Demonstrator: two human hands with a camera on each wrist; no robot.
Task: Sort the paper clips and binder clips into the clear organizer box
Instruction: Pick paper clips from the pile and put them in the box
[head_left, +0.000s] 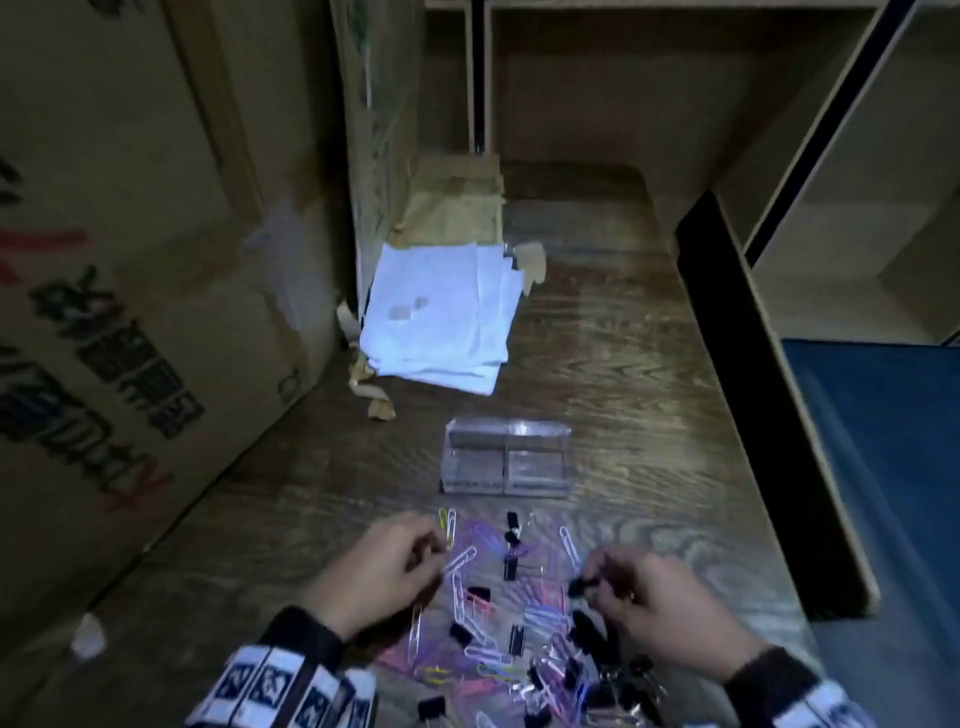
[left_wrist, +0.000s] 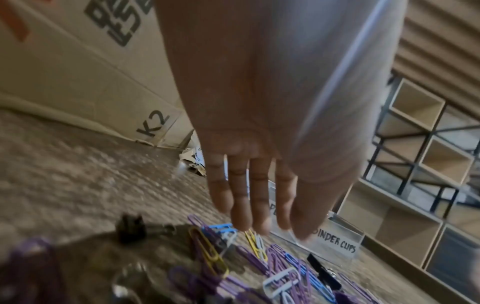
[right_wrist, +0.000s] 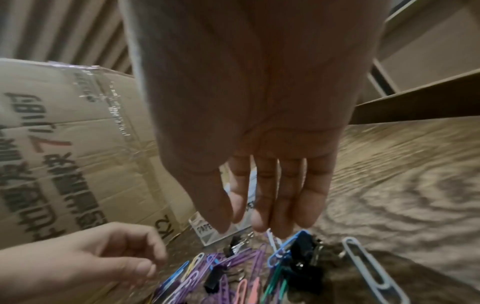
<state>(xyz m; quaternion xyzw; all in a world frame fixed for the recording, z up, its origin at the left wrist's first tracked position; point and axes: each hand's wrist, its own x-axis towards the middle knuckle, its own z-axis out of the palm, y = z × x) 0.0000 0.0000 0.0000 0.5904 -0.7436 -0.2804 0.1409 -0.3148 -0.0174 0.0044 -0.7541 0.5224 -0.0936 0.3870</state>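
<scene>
The clear organizer box (head_left: 504, 462) stands on the wooden tabletop; its two compartments look empty, and a label reads "BINDER CLIPS" (left_wrist: 337, 244). In front of it lies a mixed pile of coloured paper clips (head_left: 478, 545) and black binder clips (head_left: 511, 569). My left hand (head_left: 434, 553) hovers over the pile's left side, fingers hanging fairly straight above a yellow paper clip (left_wrist: 250, 238), holding nothing. My right hand (head_left: 589, 574) hangs over the pile's right side, with fingertips (right_wrist: 259, 224) just above a blue paper clip (right_wrist: 288, 246) and a black binder clip (right_wrist: 303, 251). It grips nothing that I can see.
A large printed cardboard box (head_left: 104, 312) walls off the left side. A stack of white papers (head_left: 441, 312) lies behind the organizer. A dark raised edge (head_left: 753, 389) and a blue surface (head_left: 883, 467) bound the right. Open shelf cubbies (left_wrist: 428, 144) stand beyond.
</scene>
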